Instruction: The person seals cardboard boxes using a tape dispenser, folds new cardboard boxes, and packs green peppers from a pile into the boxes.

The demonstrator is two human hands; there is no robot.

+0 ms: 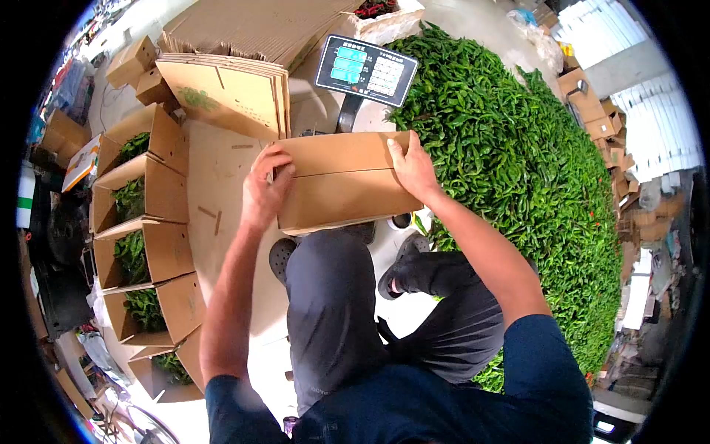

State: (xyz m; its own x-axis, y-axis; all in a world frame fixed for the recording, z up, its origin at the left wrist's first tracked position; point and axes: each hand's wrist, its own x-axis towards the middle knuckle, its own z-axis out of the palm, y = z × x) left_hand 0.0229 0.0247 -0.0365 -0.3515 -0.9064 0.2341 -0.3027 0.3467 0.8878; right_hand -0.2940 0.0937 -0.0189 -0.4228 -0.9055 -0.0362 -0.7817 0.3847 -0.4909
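Gripping carton (344, 189), hands (264, 194) apparently at ends

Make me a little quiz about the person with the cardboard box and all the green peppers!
1. True or false: both hands grip the cardboard box.
2. Which lies on the person's right? A) pile of green peppers B) row of filled boxes
3. What stands just beyond the box?

Key
1. True: the left hand holds its left end, the right hand its right end.
2. A.
3. A weighing scale display.
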